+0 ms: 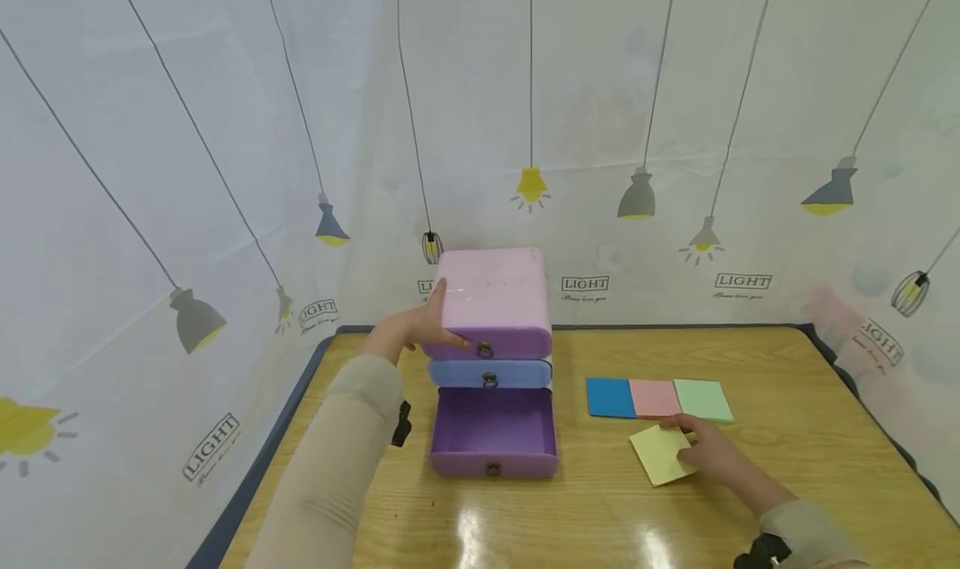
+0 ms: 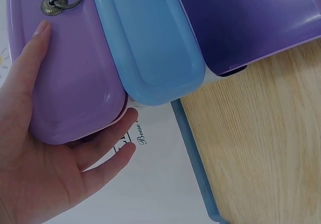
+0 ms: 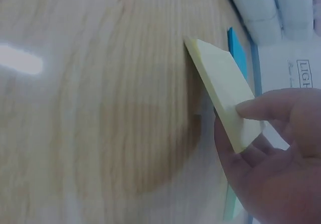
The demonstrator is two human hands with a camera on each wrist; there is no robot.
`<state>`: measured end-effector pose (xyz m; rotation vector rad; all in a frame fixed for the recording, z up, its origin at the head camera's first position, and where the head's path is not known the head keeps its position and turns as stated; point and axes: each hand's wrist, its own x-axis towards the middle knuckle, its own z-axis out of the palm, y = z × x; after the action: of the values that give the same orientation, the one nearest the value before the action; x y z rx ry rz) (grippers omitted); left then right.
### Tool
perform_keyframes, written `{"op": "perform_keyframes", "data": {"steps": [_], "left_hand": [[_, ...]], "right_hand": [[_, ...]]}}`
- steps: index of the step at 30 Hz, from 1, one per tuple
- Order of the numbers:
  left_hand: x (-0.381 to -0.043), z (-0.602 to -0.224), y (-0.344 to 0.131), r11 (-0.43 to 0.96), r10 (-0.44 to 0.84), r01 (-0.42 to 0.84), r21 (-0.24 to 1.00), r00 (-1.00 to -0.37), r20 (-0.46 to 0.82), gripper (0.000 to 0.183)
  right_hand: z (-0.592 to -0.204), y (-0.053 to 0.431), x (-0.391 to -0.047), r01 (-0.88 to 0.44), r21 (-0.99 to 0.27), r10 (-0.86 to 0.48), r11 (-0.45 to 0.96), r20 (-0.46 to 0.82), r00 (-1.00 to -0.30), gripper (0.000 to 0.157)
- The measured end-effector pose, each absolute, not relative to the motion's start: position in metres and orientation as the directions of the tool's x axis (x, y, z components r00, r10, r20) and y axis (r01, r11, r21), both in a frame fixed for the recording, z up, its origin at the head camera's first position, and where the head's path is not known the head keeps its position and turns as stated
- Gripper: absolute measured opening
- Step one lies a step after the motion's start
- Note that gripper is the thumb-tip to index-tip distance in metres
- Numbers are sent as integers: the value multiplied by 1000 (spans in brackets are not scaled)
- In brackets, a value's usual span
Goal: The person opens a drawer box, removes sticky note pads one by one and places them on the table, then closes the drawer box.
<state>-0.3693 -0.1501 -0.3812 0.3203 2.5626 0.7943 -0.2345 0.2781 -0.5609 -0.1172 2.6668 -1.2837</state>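
In the head view a small drawer cabinet (image 1: 491, 290) stands with its pink top, a purple upper drawer (image 1: 442, 349), a blue middle drawer (image 1: 457, 374) and a pulled-out purple bottom drawer (image 1: 457, 466). My left hand (image 1: 423, 327) rests on the cabinet's upper left corner, thumb on the purple front near its ring pull (image 2: 62, 2). In the left wrist view two of its fingers lie apart, beside the cabinet. My right hand (image 1: 712, 452) pinches a pale yellow sticky note pad (image 3: 223, 86) between thumb and fingers, tilted over the table.
A blue pad (image 1: 609, 397), a pink pad (image 1: 654, 399) and a light green pad (image 1: 702, 400) lie in a row on the wooden table (image 1: 600, 502), right of the cabinet. Behind the table hangs a white backdrop (image 1: 480, 136) printed with lamps.
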Motion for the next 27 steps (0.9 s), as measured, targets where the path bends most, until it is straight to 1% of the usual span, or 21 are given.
{"op": "perform_keyframes", "data": {"steps": [8, 13, 16, 19, 23, 27], "left_hand": [[-369, -379, -150, 810, 345, 103, 577, -880, -326, 126], [-369, -380, -151, 810, 341, 91, 579, -877, -339, 126], [-370, -381, -150, 814, 341, 90, 573, -873, -348, 125], [-370, -382, -150, 823, 338, 92, 561, -873, -353, 125], [-370, -382, -151, 827, 330, 89, 556, -877, -351, 124], [-370, -380, -151, 824, 330, 88, 560, -877, -348, 124]], "right_hand": [[-567, 305, -222, -22, -734, -164, 679, -123, -979, 53], [-569, 323, -218, -14, -699, -145, 715, -129, -981, 51], [-570, 335, -217, -4, -677, -128, 736, -133, -983, 53], [-572, 346, -216, 6, -647, -103, 762, -130, -986, 62], [-572, 360, -215, 35, -605, -61, 795, -137, -989, 80], [-569, 372, -214, 77, -569, -18, 819, -160, -987, 86]]}}
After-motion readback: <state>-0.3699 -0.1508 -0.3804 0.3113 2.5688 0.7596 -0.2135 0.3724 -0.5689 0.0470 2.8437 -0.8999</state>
